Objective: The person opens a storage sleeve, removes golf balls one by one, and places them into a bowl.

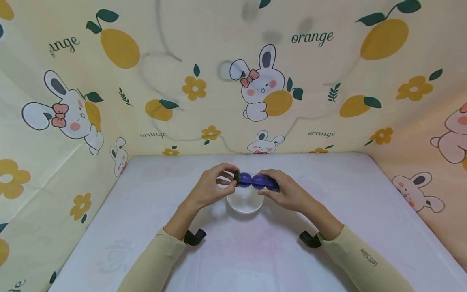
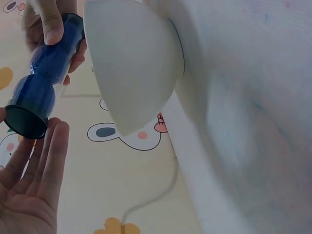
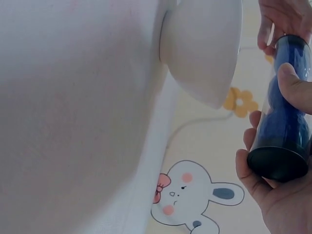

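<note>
A clear tube (image 1: 251, 181) with blue balls inside and a black cap at each end is held level above a white bowl (image 1: 245, 205). My left hand (image 1: 213, 185) pinches the black cap at the left end between thumb and fingers. The right hand (image 1: 287, 191) grips the tube's right part, its thumb lying along the side in the right wrist view. Both caps, the left one (image 2: 27, 122) and the right one (image 3: 278, 163), are on the tube. Fingers cover some of the balls.
The bowl stands upright on a table with a pale cloth (image 1: 251, 251). Behind it and at both sides hangs a cream cloth (image 1: 219, 36) printed with rabbits and oranges. Each wrist wears a black camera mount, the left one (image 1: 195, 237) and the right one (image 1: 310, 239).
</note>
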### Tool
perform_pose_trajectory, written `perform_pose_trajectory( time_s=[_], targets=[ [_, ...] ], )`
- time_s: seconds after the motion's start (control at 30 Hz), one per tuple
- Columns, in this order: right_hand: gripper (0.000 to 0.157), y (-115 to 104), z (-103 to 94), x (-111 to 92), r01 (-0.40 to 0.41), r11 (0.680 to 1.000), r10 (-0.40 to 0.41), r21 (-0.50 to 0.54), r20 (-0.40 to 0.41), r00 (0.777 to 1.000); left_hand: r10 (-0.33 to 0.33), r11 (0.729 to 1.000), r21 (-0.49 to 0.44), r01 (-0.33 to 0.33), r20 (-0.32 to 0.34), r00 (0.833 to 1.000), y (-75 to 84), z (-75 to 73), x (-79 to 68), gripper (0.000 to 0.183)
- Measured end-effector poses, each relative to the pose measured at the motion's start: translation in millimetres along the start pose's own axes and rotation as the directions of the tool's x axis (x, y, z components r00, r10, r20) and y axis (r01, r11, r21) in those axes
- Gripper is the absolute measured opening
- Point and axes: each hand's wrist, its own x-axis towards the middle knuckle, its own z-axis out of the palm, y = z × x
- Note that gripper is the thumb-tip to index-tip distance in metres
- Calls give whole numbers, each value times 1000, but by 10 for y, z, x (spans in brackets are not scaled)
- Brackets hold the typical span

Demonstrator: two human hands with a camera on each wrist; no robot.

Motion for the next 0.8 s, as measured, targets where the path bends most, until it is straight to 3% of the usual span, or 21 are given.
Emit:
perform_pose_trajectory(
  time_s=[0.33,0.53,0.8],
  targets=[
    [54,17,5,6,23,999,-23,-36,-20,1000,26,995,99,-25,-8,1000,44,50,9,43],
    [54,28,14,-1,48,997,-51,-64,-41,998,92,975,205,-88,-8,996,75,117,-3,44],
    [52,34,25,-10,36,997,-39,-74,-29,999,136,950,280,-134,15,991,62,133,-2,47]
  ],
)
